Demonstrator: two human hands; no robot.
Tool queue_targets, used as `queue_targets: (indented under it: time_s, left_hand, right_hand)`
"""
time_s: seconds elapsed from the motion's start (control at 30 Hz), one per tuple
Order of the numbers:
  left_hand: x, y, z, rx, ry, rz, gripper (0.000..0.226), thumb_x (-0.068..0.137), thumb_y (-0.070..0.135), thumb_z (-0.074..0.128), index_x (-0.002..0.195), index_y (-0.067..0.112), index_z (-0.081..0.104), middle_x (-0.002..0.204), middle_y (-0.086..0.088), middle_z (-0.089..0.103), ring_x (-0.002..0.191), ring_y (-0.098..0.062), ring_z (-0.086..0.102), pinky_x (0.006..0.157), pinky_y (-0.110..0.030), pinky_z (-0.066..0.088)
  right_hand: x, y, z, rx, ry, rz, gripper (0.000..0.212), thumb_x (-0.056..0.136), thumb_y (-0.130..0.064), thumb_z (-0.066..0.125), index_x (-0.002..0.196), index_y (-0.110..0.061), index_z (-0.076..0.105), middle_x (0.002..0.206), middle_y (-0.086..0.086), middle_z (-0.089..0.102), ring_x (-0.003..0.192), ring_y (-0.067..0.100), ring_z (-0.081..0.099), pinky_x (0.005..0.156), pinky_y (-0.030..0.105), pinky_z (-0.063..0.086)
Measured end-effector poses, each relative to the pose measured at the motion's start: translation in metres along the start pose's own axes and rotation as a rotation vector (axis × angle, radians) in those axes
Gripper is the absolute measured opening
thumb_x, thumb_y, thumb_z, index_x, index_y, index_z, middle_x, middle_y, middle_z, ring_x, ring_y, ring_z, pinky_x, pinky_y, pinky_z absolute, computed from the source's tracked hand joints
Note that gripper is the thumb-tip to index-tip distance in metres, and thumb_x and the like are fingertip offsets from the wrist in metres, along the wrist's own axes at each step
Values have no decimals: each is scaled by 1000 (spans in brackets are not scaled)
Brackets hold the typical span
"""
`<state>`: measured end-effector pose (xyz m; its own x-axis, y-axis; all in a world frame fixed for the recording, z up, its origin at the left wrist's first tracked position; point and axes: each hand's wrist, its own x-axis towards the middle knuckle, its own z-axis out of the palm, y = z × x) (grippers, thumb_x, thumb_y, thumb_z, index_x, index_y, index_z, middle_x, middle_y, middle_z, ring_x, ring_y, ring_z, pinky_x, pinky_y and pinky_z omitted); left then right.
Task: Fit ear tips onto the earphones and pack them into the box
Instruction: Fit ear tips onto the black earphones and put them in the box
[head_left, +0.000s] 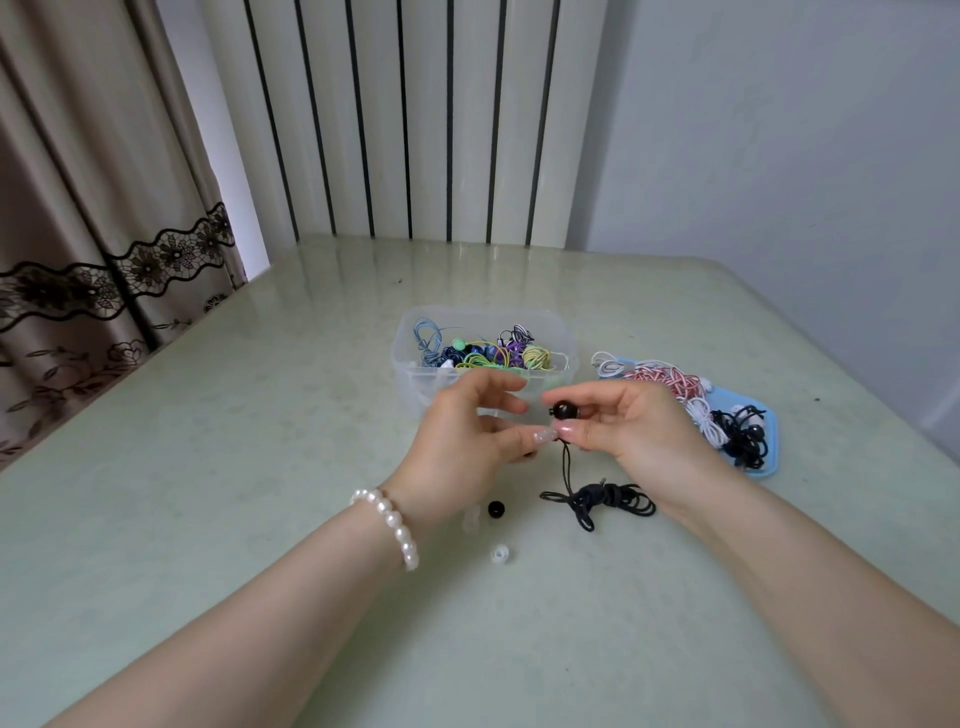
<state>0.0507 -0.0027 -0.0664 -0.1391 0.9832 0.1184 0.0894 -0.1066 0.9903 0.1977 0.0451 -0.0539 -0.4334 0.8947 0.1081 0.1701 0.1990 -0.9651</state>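
Earphones first: nearest the viewer a clear ear tip lies loose on the pale green table, and just beyond it sits a black ear tip, with another translucent tip right beside that. To the right, the black cable bundle rests coiled on the table, one strand rising up to the hands. The right hand pinches the black earbud between thumb and forefinger, fingers curled round it, holding it above the table. The left hand, a pearl bracelet at its wrist, meets it fingertip to fingertip; its fingers are curled, and what looks like a small clear tip sits at the thumb, though that cannot be told for sure. Just behind the hands stands the clear plastic box, open on top, filled with wound earphones in blue, green, yellow, purple and striped black-and-white. Off to its right a light blue tray carries more bundles: white, red-and-white, and black. Farthest back, a white ribbed radiator and a lace-trimmed curtain.
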Motion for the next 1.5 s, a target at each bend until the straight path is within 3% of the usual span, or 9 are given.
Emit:
queue_targets:
  time_s: [0.23,0.43,0.63,0.77,1.0,1.1,1.27,1.37,1.5]
  left_hand:
    - [8,-7,-19,131,-57,-101,19,82,-3,62,96,9,61,98,-7,63,91,-20,62,86,-34,52]
    - [5,7,-40,368,-12,-16,4,80,3,67,80,6,70,68,9,66,55,9,55,58,-4,43]
    - [-10,17,-42,724,-139,45,7,67,23,80,68,24,73,70,-2,68,64,-17,58,62,-24,45]
    - [-15,12,-29,930,-276,57,21,70,24,78,90,20,74,72,17,54,66,3,50,60,-3,35]
    - [-15,6,-26,918,-339,71,8,75,19,73,83,20,75,71,10,61,63,6,50,61,-7,37]
    - [-14,5,-24,717,-217,45,9,74,12,74,71,18,68,62,5,65,47,6,53,51,-6,37]
    - [-14,3,-9,-153,42,-166,18,70,-15,66,73,2,63,62,-7,65,53,-11,65,58,-20,56]
    - [-14,3,-6,-366,50,-261,13,71,-14,64,78,-4,66,72,-14,69,65,-18,68,69,-24,58]
    - [-13,4,-9,-541,26,-349,14,81,-14,52,91,-13,62,80,-20,71,72,-19,71,66,-23,58]
  right_hand:
    - [4,9,-8,89,100,99,26,76,7,65,99,-3,66,58,-3,65,54,8,64,54,15,51]
    - [4,9,-9,144,140,58,22,76,4,67,90,-11,58,60,2,63,55,15,66,51,18,49]
    - [3,9,-5,98,93,26,15,78,2,65,83,-12,64,65,3,68,49,10,62,48,16,45]
    - [2,8,-2,55,56,-13,17,79,2,64,83,-14,67,64,1,68,49,7,60,48,15,44]
    - [1,10,1,59,23,-24,17,81,2,61,82,-14,68,64,-2,69,51,8,61,49,15,44]
    - [2,11,0,87,3,-27,17,82,2,60,85,-13,69,64,0,70,52,9,60,49,16,43]
    - [0,9,0,216,-44,14,17,68,-7,66,84,-12,68,64,4,70,54,13,62,51,17,45]
    - [0,8,-1,265,-52,41,21,60,-13,65,80,-8,68,65,5,71,55,14,64,51,18,46]
    - [0,8,-1,326,-64,50,19,60,-9,63,79,-5,67,63,5,69,53,14,63,49,18,45]
